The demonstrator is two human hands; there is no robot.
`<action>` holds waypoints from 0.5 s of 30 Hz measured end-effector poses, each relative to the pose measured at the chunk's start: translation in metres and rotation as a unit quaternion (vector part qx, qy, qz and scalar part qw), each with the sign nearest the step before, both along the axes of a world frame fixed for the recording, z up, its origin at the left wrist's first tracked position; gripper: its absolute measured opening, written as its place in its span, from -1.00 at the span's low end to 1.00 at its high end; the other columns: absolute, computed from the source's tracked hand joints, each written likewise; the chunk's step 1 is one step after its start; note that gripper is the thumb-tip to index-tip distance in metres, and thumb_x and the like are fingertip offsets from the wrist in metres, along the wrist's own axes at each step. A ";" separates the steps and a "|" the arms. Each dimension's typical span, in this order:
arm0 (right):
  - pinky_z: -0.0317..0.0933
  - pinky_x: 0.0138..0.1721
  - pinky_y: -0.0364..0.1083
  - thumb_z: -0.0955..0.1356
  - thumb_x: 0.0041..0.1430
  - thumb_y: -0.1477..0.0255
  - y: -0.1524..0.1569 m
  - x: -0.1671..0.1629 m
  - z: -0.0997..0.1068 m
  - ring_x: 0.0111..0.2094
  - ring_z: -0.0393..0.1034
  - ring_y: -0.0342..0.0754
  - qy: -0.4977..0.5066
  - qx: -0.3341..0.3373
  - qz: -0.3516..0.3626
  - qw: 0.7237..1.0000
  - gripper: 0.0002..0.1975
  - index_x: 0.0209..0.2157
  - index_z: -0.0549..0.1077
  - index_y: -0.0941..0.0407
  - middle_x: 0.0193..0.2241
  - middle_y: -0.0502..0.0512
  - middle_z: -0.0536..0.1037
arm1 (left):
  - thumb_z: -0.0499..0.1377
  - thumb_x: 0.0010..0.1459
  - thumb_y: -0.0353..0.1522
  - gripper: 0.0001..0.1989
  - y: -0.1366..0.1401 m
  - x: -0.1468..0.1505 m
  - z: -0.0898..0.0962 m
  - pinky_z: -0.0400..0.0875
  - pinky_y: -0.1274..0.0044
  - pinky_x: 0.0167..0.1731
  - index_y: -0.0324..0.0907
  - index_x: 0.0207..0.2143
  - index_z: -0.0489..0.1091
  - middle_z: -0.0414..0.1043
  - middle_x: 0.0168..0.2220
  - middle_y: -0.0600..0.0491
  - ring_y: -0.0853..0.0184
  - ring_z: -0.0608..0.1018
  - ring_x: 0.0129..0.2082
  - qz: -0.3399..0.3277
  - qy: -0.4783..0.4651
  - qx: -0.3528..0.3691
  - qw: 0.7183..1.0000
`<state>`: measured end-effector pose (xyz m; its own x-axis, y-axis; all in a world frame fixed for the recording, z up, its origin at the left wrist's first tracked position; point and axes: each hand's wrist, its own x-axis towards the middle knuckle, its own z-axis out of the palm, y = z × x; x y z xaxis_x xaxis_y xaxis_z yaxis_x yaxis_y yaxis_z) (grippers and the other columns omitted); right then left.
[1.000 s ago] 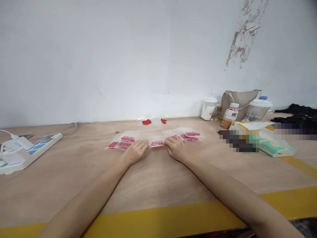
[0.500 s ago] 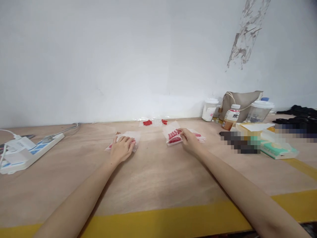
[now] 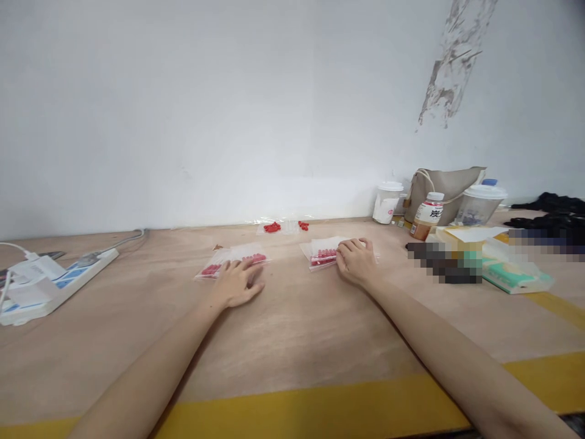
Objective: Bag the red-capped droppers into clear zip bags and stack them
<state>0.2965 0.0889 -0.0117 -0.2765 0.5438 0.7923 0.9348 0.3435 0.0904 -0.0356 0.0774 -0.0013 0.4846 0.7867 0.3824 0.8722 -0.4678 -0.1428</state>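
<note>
My left hand (image 3: pixel 235 283) lies with its fingers apart, fingertips touching the near edge of a left group of clear plastic bags (image 3: pixel 231 252) that hold small red pieces. My right hand (image 3: pixel 357 261) rests palm down on the right end of a second stack of clear bags (image 3: pixel 322 249), also with red pieces in rows, its fingers laid over the plastic. The hand covers the right part of that stack. Farther back, near the wall, red pieces (image 3: pixel 272 227) lie in a clear bag, and a smaller red cluster (image 3: pixel 303 225) sits beside them.
On the left is a white power strip (image 3: pixel 86 268) with chargers. At the right stand a white lidded cup (image 3: pixel 387 202), a drink bottle (image 3: pixel 427 216), a grey bag (image 3: pixel 450 189), a clear lidded cup (image 3: pixel 481 206) and a green tissue pack (image 3: pixel 516 273). Yellow tape (image 3: pixel 320 408) lines the front edge.
My left hand has slid right and toward me, uncovering more of the left bags. My right hand has gone from pinching a raised bag to lying flat over the right stack.
</note>
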 end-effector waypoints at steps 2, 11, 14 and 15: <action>-0.17 -0.07 0.03 0.20 0.09 0.49 -0.004 -0.011 -0.001 -0.26 0.25 -0.04 -0.011 0.013 0.032 0.999 -0.84 -0.44 0.39 0.15 -0.35 0.12 0.48 | 0.02 0.12 -0.17 -0.63 -0.001 0.015 -0.008 0.18 0.25 -0.09 -0.05 -0.04 0.31 0.30 0.00 -0.02 0.10 0.34 -0.04 -0.054 -0.012 0.007 0.998; -0.14 -0.14 0.01 0.23 0.07 0.46 -0.022 -0.057 -0.009 -0.27 0.20 -0.05 -0.075 -0.036 0.124 0.989 -0.90 -0.41 0.37 0.12 -0.41 0.06 0.46 | 0.08 0.09 -0.29 -0.74 -0.008 0.055 -0.017 0.28 0.33 -0.16 -0.15 -0.16 0.35 0.42 -0.22 -0.02 0.19 0.41 -0.21 -0.104 -0.103 0.053 0.988; -0.13 -0.16 0.00 0.23 0.07 0.48 -0.021 -0.058 -0.012 -0.29 0.21 -0.06 -0.063 -0.051 0.121 0.989 -0.90 -0.41 0.37 0.11 -0.43 0.05 0.47 | 0.14 0.02 -0.21 -0.60 0.000 0.063 -0.016 0.20 0.22 -0.10 -0.17 -0.09 0.30 0.34 -0.10 -0.12 0.07 0.34 -0.09 -0.027 -0.149 0.132 0.980; -0.13 -0.16 -0.01 0.23 0.07 0.48 -0.020 -0.058 -0.012 -0.29 0.21 -0.07 -0.056 -0.056 0.119 0.990 -0.90 -0.41 0.37 0.11 -0.43 0.05 0.47 | 0.15 0.00 -0.18 -0.55 0.005 0.067 -0.017 0.16 0.19 -0.08 -0.18 -0.06 0.28 0.29 -0.04 -0.16 0.02 0.30 -0.03 -0.001 -0.152 0.140 0.978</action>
